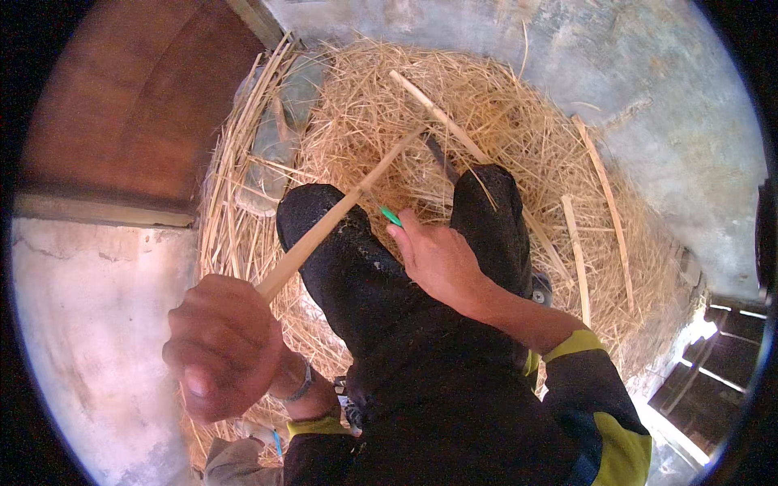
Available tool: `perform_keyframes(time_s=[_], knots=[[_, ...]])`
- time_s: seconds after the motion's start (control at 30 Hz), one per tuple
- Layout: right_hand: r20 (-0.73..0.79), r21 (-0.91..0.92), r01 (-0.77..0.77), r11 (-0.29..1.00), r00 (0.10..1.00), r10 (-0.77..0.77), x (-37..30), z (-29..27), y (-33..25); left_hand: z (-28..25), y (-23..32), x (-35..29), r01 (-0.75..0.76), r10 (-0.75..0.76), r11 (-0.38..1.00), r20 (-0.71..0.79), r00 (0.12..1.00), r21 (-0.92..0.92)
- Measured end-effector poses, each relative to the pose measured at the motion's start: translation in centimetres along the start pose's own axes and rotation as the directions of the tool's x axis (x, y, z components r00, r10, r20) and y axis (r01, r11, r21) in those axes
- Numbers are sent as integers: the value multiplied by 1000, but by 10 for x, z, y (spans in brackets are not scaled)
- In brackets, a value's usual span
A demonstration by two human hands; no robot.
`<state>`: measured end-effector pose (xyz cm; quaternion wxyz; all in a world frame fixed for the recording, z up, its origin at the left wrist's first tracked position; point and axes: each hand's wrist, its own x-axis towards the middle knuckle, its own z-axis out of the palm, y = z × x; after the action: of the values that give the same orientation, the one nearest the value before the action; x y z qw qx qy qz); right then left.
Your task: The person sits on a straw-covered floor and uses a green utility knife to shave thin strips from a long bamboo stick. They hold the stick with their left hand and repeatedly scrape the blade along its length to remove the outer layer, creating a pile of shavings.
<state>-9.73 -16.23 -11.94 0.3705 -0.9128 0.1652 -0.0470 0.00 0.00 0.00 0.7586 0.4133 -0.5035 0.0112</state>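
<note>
My left hand [227, 348] is closed round the near end of a pale bamboo strip [332, 217]. The strip slants up and away to the right, passing over my left knee, and its far end lies above the shavings between my knees. In my right hand [442, 261], closed in front of my lap, is what looks like a small knife with a green handle [391, 216]. Its thin blade is hard to make out; it points toward the strip. A dark stick-like piece [440, 155] lies just beyond the strip's far end, beside my right knee.
A heap of straw-like shavings [365, 89] spreads around my legs. Loose strips [604, 194] lie to the right, and a bundle of thin strips [231, 178] at the left. Walls [632, 73] rise behind and at the left. Another person's sleeve [239, 463] shows at lower left.
</note>
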Motion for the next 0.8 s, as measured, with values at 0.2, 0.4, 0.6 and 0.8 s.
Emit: perform_keyframes(time_s=[0.2,0.4,0.6,0.8], knots=[[-41,81,135,987,990,-132,-12,0,-8,9,5,-4,35,-17,993,-156,988,109],[-53,-9,127,992,990,-127,10,-1,19,7,-2,-1,-19,27,998,-118,993,64],[-71,31,14,999,997,-12,23,11,31,10,-4,8,22,-20,1000,-222,975,8],[-80,59,212,976,975,-207,19,16,8,3,-1,4,24,-28,1000,-319,948,-16]])
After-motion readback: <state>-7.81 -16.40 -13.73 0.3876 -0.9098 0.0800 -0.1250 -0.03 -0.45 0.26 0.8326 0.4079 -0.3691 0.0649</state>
